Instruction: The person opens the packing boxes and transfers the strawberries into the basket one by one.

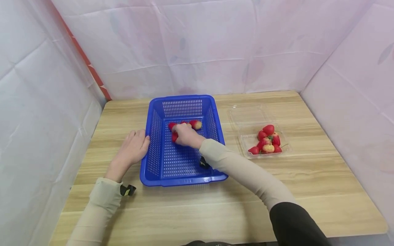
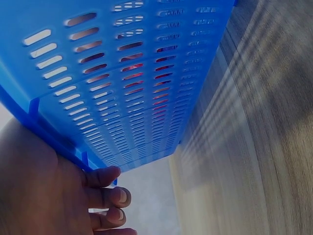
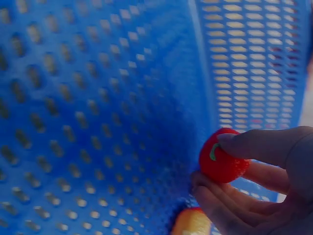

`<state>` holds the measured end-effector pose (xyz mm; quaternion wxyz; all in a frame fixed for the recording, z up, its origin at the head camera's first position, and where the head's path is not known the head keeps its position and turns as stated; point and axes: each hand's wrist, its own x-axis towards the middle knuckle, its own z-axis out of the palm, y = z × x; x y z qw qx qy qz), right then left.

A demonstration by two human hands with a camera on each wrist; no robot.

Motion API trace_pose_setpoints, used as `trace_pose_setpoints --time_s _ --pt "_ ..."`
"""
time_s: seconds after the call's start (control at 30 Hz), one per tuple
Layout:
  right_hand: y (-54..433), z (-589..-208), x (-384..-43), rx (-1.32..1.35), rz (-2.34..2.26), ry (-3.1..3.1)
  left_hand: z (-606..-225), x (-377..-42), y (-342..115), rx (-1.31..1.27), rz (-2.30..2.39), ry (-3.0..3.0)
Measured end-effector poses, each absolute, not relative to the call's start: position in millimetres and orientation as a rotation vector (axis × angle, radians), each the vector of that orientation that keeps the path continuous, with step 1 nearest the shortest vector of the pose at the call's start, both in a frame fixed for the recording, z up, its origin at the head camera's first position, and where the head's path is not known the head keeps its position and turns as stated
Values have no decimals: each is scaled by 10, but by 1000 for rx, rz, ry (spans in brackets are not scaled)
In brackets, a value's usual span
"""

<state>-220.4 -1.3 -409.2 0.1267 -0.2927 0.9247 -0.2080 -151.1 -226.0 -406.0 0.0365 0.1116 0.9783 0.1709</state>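
Observation:
My right hand [image 1: 187,135] reaches down into a blue plastic basket [image 1: 183,181]. In the right wrist view, the thumb and fingers pinch a red strawberry [image 3: 222,156] with a small green mark. A pale-ended strawberry [image 3: 193,223] lies just below those fingers. Several strawberries lie on the basket floor around the hand, among them a red and yellow one [image 1: 195,124]; the hand partly hides others. At the basket's left rim, my left hand [image 1: 132,147] holds the edge, its fingers bent below the rim in the left wrist view [image 2: 44,181].
To the right of the basket, a clear plastic box [image 1: 246,136] with its lid [image 1: 249,114] folded back holds several red and yellowish strawberries [image 1: 267,140]. All stands on a wooden table [image 1: 320,171]. Pale patterned sheets [image 1: 209,48] hang along the back and sides.

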Motion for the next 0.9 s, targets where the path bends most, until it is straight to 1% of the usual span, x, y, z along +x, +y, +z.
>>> trace_pose_setpoints --time_s 0.4,0.9 --pt "-86 -4215 -2173 -931 -568 2672 -4048 -1502 -2251 344 521 3009" --pt "-32 -4188 -2168 -848 -781 2662 -4052 -1500 -2253 350 525 3020"
